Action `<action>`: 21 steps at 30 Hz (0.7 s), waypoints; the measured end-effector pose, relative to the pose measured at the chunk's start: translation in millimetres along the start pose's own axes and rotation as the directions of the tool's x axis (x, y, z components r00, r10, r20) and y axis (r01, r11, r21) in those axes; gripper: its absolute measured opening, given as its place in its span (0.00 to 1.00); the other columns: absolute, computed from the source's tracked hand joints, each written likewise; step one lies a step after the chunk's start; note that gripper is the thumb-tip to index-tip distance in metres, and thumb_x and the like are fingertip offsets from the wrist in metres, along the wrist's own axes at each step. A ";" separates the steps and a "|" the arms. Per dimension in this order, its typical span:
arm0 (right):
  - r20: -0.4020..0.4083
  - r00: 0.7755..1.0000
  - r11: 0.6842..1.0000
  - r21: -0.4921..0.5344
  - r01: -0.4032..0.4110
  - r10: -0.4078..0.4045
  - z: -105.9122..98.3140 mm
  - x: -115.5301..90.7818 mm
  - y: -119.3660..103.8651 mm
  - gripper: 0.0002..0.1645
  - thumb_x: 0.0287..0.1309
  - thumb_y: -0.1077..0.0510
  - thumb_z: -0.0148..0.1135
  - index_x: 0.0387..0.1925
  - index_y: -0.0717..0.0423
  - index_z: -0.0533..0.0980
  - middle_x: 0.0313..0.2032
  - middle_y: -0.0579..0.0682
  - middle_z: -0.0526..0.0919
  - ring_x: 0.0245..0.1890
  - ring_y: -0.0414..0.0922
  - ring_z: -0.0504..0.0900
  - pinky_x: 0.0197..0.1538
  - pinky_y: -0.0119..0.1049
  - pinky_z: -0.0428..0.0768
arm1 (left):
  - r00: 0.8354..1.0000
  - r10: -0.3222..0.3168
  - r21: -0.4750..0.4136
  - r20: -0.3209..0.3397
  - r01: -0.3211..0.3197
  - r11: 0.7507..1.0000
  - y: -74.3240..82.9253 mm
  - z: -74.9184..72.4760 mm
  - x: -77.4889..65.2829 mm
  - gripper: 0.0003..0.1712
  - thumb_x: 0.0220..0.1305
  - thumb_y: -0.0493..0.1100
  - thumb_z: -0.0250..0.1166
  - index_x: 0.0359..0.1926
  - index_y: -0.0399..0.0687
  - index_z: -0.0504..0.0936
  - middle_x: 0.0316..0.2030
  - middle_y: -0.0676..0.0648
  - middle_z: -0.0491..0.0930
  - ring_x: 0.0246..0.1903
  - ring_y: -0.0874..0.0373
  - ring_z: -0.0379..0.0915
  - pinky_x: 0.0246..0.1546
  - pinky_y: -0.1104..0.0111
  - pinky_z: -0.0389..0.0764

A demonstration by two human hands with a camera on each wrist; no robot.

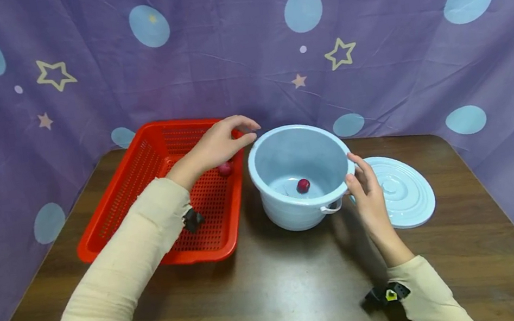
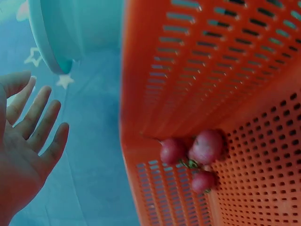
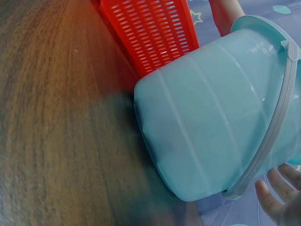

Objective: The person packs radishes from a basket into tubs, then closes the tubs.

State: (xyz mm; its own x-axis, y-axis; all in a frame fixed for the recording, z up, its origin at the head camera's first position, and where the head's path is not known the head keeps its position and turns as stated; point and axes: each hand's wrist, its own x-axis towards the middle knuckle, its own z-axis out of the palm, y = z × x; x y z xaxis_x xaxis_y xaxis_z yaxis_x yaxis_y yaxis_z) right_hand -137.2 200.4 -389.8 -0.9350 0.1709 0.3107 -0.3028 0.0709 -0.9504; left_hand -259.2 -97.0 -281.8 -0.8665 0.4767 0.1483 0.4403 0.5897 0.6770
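My left hand (image 1: pixel 221 142) is above the right side of a red perforated basket (image 1: pixel 233 228), its fingers loosely bent toward the bucket and nothing in its grasp. Three small red radishes (image 2: pixel 205 147) lie clustered in a basket corner in the left wrist view. The light blue bucket (image 1: pixel 294 215) stands upright just right of the basket, with one radish (image 1: pixel 303 186) on its bottom. At the bucket's right rim is my right hand (image 1: pixel 369 197), thumb and fingers spread, fingertips right at the edge. The right wrist view shows the bucket's handle (image 3: pixel 275 125) hanging down its side.
A light blue round lid (image 1: pixel 406 191) lies on the wooden table (image 1: pixel 276 300), to the right of the bucket and partly behind my right hand. Behind the table hangs a purple curtain (image 1: pixel 220 39) with stars and ovals.
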 end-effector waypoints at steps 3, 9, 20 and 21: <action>-0.006 1.000 1.000 0.007 -0.005 0.005 0.8 -0.4 -0.2 0.28 0.71 0.60 0.52 0.70 0.53 0.66 0.50 0.55 0.75 0.41 0.42 0.74 0.40 0.31 0.75 | 1.000 -0.001 -0.013 0.005 0.001 1.000 -10.7 -2.6 1.4 0.13 0.70 0.44 0.62 0.53 0.50 0.83 0.50 0.50 0.80 0.50 0.56 0.72 0.56 0.59 0.71; -0.019 1.000 1.000 0.003 -0.003 0.003 1.8 -2.0 -0.4 0.28 0.71 0.60 0.52 0.70 0.53 0.66 0.51 0.55 0.76 0.44 0.41 0.74 0.42 0.29 0.74 | 1.000 -0.001 -0.046 0.007 0.001 0.999 -35.9 -7.3 2.9 0.11 0.69 0.42 0.63 0.50 0.48 0.84 0.46 0.48 0.81 0.45 0.54 0.74 0.52 0.61 0.72; -0.010 1.000 1.000 -0.004 -0.021 0.021 2.5 -1.8 0.6 0.28 0.71 0.60 0.51 0.70 0.51 0.66 0.57 0.57 0.74 0.48 0.47 0.73 0.43 0.32 0.75 | 0.996 -0.086 -0.043 0.001 0.086 0.995 -83.8 -14.3 0.7 0.17 0.69 0.39 0.63 0.57 0.39 0.80 0.54 0.40 0.79 0.55 0.48 0.72 0.62 0.54 0.67; -0.010 1.000 1.000 -0.005 -0.019 0.019 3.0 -1.9 0.3 0.28 0.71 0.60 0.52 0.70 0.51 0.66 0.56 0.57 0.75 0.48 0.46 0.73 0.43 0.32 0.75 | 0.995 -0.096 -0.039 -0.004 0.095 0.995 -87.6 -14.3 0.7 0.17 0.69 0.39 0.63 0.57 0.39 0.80 0.54 0.39 0.79 0.56 0.48 0.72 0.63 0.54 0.67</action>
State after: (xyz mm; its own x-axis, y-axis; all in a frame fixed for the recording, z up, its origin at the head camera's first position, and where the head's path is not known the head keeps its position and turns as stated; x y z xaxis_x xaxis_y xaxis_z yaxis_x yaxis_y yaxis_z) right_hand -136.0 197.1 -390.8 -0.9388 0.1821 0.2924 -0.2838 0.0721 -0.9562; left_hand -301.8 -157.7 -330.7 -0.9056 0.4152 0.0860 0.3462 0.6067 0.7156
